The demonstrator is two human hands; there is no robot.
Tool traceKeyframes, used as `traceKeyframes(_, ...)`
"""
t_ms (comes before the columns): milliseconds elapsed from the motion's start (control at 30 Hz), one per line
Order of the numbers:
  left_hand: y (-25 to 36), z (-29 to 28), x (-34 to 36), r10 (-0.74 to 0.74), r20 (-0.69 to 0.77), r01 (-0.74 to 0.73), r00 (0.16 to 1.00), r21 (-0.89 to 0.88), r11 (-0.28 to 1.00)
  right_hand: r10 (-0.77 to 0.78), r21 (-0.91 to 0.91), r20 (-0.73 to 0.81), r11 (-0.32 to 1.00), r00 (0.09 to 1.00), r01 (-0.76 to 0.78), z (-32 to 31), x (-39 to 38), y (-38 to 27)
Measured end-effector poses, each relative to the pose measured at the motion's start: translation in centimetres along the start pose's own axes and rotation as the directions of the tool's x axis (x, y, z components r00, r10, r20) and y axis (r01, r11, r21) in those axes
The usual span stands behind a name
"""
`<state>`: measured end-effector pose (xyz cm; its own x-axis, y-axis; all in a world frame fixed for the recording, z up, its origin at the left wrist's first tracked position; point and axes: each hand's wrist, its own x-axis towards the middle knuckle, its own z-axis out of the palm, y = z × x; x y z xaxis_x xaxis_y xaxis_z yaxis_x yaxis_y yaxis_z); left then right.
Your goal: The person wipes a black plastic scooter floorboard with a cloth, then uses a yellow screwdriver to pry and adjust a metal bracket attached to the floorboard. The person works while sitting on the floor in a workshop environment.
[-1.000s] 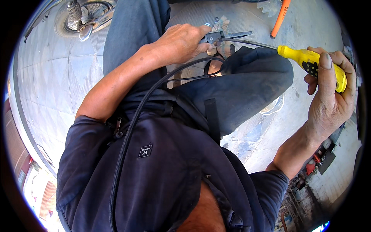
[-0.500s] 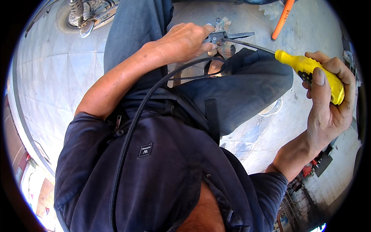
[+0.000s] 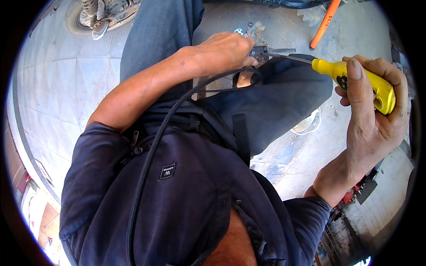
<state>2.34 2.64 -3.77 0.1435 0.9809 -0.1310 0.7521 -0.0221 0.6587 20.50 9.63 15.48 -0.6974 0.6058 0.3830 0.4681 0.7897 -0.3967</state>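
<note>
My left hand (image 3: 224, 53) is closed on a small dark metal block (image 3: 258, 52), from which a thin arm sticks out to the right. The fingers cover part of the block, and its exact kind does not show. In my right hand (image 3: 375, 119) is a yellow-handled screwdriver (image 3: 353, 80), gripped with the thumb along the handle and the fingers around its far side. Its shaft points left, and the tip meets the block beside my left fingers. Whether the tip sits in a screw is too small to see.
A black braided cord (image 3: 153, 146) runs up across my shirt and loops near my left wrist. Beyond my knee an orange bar (image 3: 325, 24) slants down to the floor. A wheel (image 3: 79, 20) stands at far left. A pale ring (image 3: 308, 125) lies beside my leg.
My left hand and the metal block have shifted slightly right and nearer. The screwdriver handle has turned in my right hand, the thumb now higher on it; the tip stays at the block.
</note>
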Motion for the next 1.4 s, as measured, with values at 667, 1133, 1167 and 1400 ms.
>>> traceKeyframes(667, -1.3, -0.9, 0.4, -0.015, -0.086, 0.015, 0.996, -0.005, 1.000, -0.086, 0.082, 0.170, 0.994, 0.982, 0.073, -0.3, 2.5, 2.5)
traceKeyframes(1133, -0.8, -0.8, 0.9, -0.012, -0.066, 0.012, 0.998, 0.006, 1.000, 0.055, -0.032, 0.059, 0.998, 0.997, -0.053, -0.2, 3.0, 3.0)
traceKeyframes(1167, -0.9, -0.8, 0.9, -0.007, -0.073, 0.007, 0.997, 0.003, 1.000, 0.015, -0.011, 0.073, 1.000, 0.997, -0.014, -0.2, 2.9, 3.2)
traceKeyframes(1400, -0.9, -0.9, 0.9, -0.016, -0.066, 0.017, 0.998, 0.003, 1.000, -0.050, 0.035, 0.182, 0.998, 0.982, 0.045, -0.6, 3.3, 3.3)
